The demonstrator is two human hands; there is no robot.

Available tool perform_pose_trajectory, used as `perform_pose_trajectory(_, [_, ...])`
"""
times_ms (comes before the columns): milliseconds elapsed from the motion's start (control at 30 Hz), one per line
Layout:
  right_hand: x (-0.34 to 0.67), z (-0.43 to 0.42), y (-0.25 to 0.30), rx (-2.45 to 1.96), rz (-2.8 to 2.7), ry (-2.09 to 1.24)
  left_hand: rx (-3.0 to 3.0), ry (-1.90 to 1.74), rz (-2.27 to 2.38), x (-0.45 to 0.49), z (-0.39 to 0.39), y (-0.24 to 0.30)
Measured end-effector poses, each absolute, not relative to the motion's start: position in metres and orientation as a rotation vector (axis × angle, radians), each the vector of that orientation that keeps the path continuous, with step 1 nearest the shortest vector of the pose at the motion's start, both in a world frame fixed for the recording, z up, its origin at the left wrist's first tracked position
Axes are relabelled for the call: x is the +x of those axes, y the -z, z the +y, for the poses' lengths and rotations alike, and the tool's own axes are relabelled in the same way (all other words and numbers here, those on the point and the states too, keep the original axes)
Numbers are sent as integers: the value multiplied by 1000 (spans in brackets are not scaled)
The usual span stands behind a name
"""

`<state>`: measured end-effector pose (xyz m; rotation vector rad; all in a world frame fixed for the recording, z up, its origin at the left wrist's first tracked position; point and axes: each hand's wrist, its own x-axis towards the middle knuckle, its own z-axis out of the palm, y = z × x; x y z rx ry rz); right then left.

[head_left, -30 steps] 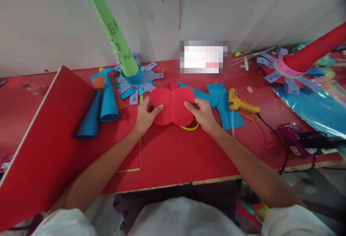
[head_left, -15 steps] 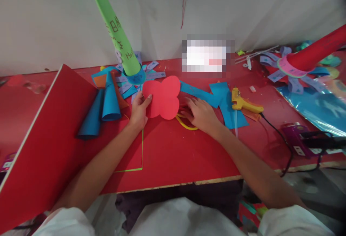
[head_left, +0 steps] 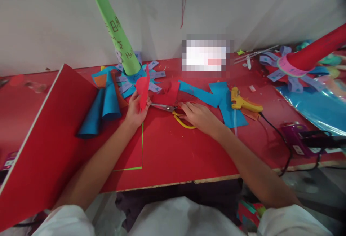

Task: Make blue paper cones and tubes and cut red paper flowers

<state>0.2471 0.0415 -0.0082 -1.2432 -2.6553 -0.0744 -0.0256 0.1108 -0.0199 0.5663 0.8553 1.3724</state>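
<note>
Red table (head_left: 178,156), pale rough near edge. Near left, a red sheet with a lime-green border (head_left: 142,145) lies flat; a large red board (head_left: 45,135) leans at far left of it. Near right, a purple box (head_left: 293,140) with black cables. Left hand (head_left: 137,109) at mid-table, left of centre, thumb and fingers pinching a red paper cutout (head_left: 144,88) raised above the tabletop. Cutout plain bright red, no markings seen; turned nearly edge-on, bent, one part a narrow upright strip tapering to the top, the other a rounded lobe to the left. Full outline can't be read at this angle. Right hand (head_left: 198,117), right of centre, fingers curled over the yellow handles of scissors (head_left: 169,109); cannot tell how firmly they grip. Metal blades point left, tips just beside the left hand; contact with the paper unclear. Left of the hands, two blue paper cones (head_left: 111,102); to the right, blue paper pieces (head_left: 224,106) and a yellow glue gun (head_left: 244,104). Farther off, a lettered green tube (head_left: 116,30) on the left, a red tube (head_left: 319,50) on the right; grey-white wall (head_left: 229,5) at the back.
</note>
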Motion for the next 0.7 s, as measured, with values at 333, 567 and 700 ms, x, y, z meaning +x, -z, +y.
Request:
perform_pose_trajectory(333, [251, 45, 16, -1330, -2416, -99, 758, -1394, 829, -37, 120, 38])
perform_pose_trajectory(567, [265, 58, 24, -1531, -2127, -116, 922, -1399, 933, -40, 123, 53])
perform_pose_trajectory(700, [273, 64, 29, -1605, -1984, -80, 890, -1418, 957, -31, 116, 47])
